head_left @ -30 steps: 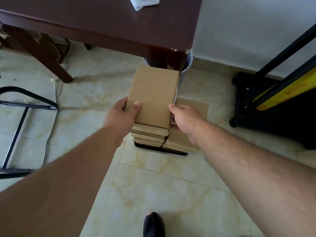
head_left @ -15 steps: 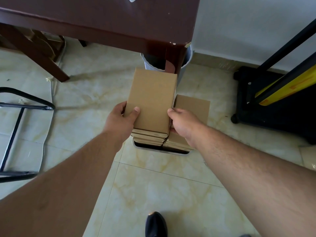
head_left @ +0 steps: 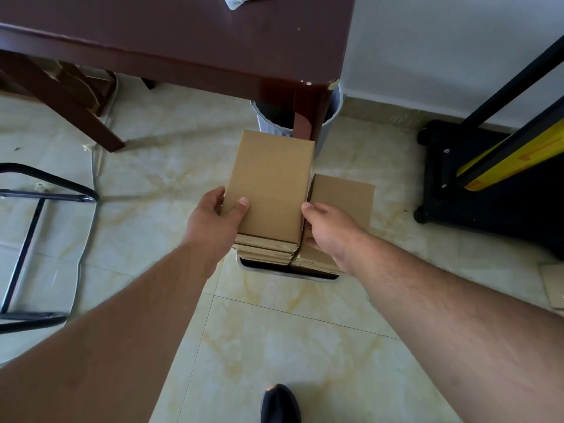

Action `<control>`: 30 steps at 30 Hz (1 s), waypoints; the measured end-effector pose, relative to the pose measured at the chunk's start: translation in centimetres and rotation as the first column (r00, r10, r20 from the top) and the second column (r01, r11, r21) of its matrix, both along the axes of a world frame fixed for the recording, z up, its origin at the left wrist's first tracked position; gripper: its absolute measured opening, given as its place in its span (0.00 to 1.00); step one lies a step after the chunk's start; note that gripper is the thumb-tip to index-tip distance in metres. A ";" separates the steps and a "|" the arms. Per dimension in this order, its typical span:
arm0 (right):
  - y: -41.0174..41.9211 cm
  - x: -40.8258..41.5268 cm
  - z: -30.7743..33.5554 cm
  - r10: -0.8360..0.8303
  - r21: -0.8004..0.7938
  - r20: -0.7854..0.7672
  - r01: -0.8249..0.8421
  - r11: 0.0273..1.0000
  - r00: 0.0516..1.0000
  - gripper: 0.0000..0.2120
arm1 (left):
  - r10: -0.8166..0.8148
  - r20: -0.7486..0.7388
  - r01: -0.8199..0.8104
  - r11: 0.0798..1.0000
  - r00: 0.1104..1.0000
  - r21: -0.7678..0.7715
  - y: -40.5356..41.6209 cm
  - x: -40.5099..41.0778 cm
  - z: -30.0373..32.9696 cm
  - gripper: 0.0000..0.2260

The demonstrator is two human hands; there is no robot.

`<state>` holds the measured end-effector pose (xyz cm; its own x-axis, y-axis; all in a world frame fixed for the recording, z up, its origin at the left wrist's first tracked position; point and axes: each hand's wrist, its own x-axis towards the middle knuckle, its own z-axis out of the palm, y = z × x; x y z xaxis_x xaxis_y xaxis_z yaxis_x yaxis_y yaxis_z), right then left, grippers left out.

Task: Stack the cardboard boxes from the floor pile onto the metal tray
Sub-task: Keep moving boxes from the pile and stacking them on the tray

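A metal tray (head_left: pixel 287 274) lies on the tiled floor and bears two side-by-side stacks of flat cardboard boxes. The top box (head_left: pixel 271 187) of the taller left stack is gripped at its near end by both hands. My left hand (head_left: pixel 215 222) clasps its left edge with the thumb on top. My right hand (head_left: pixel 328 230) grips its right edge, fingers down between the two stacks. The lower right stack (head_left: pixel 345 199) is partly hidden by my right wrist. The tray shows only at its near rim.
A dark wooden table (head_left: pixel 183 41) overhangs the far side, its leg (head_left: pixel 308 117) and a grey bin (head_left: pixel 268 117) just behind the stacks. A black metal frame (head_left: pixel 45 190) lies left, a black wheeled base (head_left: pixel 476 184) right, another cardboard box (head_left: pixel 554 288) at the right edge, my shoe (head_left: pixel 279 404) below.
The top box has sunk slightly onto the left stack and both hands have slid a little nearer along its sides. The view has shifted a bit.
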<state>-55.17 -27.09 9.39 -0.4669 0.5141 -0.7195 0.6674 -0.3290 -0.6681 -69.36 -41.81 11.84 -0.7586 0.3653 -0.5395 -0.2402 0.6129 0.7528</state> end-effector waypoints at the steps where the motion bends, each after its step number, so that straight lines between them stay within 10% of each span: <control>1: 0.2 0.4 -0.1 -0.009 -0.001 0.000 0.009 1.000 1.000 0.23 | 0.009 -0.014 -0.009 1.000 1.000 -0.022 0.1 0.1 0.4 0.29; 12: 4.0 6.9 1.6 -0.202 -0.066 -0.017 0.200 0.978 0.979 0.16 | -0.167 -0.394 0.185 0.983 0.904 0.009 6.4 6.8 6.5 0.26; 30: 12.1 39.3 4.0 -0.511 -0.010 0.037 0.511 0.859 0.859 0.24 | -0.457 0.166 0.475 0.876 0.874 -0.087 20.4 36.5 6.0 0.31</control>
